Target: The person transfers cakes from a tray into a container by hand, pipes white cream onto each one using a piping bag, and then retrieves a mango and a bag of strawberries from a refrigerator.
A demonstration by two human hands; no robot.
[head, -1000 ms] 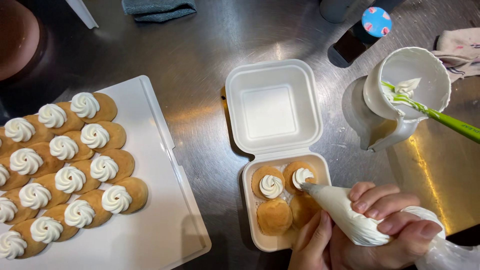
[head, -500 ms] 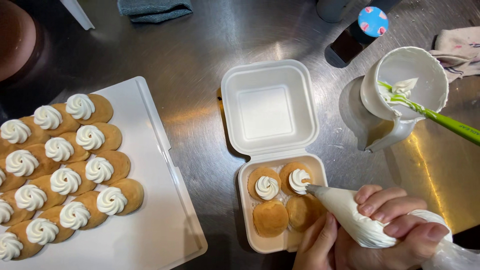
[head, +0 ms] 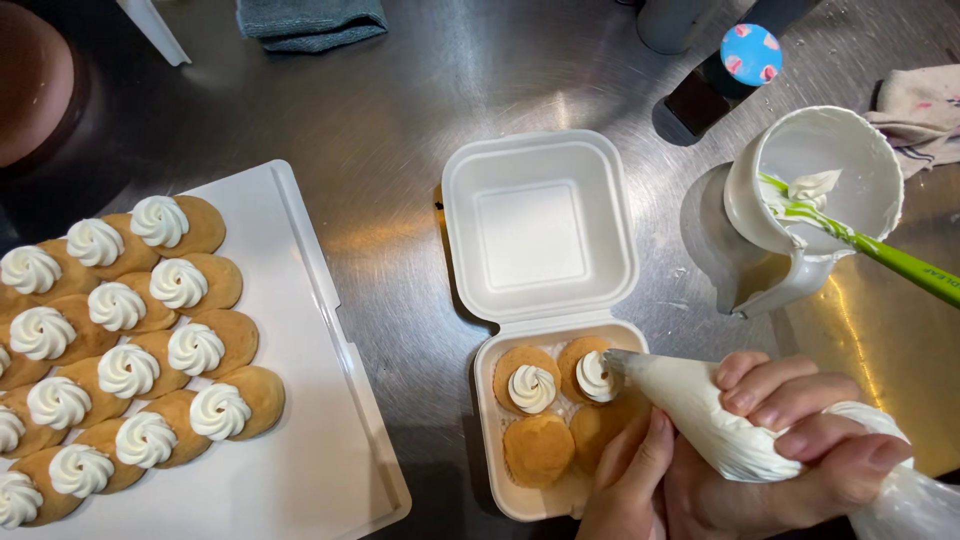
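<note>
Right hand (head: 800, 450) clamped round piping bag (head: 700, 410), fingers curled tight. Left hand (head: 630, 480) under bag, thumb steadying it, fingers hidden. Nozzle tip on cream swirl (head: 598, 376) inside open foam box (head: 540, 330). Left: tray (head: 320, 440) of topped cookies (head: 130, 340). Farther right: white jug (head: 810, 200) with green spatula (head: 890, 262).

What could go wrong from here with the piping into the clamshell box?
1. The piping bag tip sits against the swirl on the upper right pancake; a small slip could smear it.
2. The left hand rests at the edge of the open box, close to a bare pancake; it may press into it.
3. The green spatula handle sticks out of the white pitcher near the right hand; a bump might tip it.
</note>
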